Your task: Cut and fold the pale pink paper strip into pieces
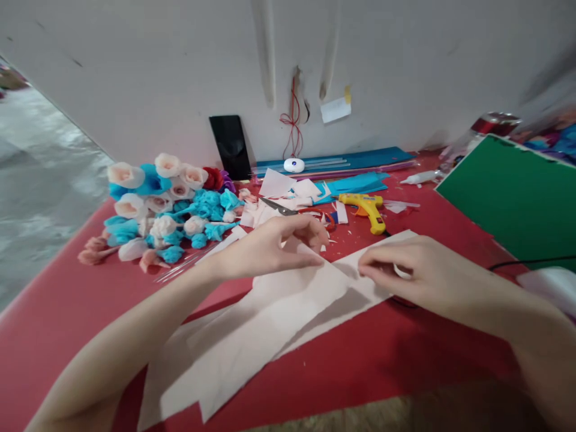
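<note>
White paper (270,318) under left hand (290,246) and right hand (405,267) — both curled, grip unclear — glue gun (369,210), scissors (288,210) beyond.

A pale grey wall (180,72) (scuffed in places) rises behind the red-topped bench (360,366); mottled grey floor (38,162) shows at left.

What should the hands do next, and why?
Perhaps the right hand should press down the lower pale paper to steady it: that hand is close by, and the upper sheet, near the left hand, lies across it at an angle.
</note>
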### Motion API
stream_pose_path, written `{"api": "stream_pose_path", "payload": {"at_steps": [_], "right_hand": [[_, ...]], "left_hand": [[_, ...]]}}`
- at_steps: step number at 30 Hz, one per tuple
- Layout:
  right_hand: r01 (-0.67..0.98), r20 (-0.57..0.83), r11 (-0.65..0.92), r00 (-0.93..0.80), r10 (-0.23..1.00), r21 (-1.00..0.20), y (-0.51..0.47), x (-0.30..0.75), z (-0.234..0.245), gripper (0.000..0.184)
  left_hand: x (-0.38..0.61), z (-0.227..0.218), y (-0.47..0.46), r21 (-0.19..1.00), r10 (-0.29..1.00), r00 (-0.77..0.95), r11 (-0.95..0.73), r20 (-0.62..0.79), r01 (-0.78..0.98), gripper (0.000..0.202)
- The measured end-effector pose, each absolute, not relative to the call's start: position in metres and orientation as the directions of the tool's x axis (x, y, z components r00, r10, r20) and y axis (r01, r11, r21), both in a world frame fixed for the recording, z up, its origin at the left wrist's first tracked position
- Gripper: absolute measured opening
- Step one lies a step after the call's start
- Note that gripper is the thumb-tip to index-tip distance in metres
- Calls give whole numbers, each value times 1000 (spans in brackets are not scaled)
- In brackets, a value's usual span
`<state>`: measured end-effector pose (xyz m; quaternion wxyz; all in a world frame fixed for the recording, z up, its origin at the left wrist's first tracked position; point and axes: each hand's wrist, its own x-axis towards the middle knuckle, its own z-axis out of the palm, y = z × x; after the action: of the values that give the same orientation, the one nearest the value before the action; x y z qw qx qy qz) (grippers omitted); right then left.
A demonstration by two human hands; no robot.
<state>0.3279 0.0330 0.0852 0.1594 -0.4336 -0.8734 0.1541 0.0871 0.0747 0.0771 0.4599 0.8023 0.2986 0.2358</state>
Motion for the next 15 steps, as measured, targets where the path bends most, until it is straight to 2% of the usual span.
{"api": "stream_pose_path", "payload": {"at_steps": [2, 4, 7, 10, 12, 15], "right_hand": [[691, 158, 522, -519, 840, -500, 33, 321, 87, 14], [623, 178, 546, -553, 814, -560, 32, 312, 87, 12], [508, 233, 641, -649, 724, -576, 31, 301, 80, 16], [462, 262, 669, -672, 693, -582, 31, 296, 72, 25], [456, 291, 672, -655, 698, -584, 31, 293, 68, 27], [431, 351, 702, -644, 680, -568, 31, 289, 66, 26]], "left_hand": [[87, 78, 75, 857, 689, 714, -438, 125, 272, 9], [87, 78, 75, 824, 682, 715, -488, 154, 287, 7], [85, 78, 76, 781, 673, 714, -546, 195, 302, 3], [82, 78, 77, 736, 651, 722, -605, 236, 305, 4], [81, 78, 77, 682, 587, 759, -679, 282, 271, 6], [80, 79, 76, 552, 421, 840, -813, 343, 182, 6]]}}
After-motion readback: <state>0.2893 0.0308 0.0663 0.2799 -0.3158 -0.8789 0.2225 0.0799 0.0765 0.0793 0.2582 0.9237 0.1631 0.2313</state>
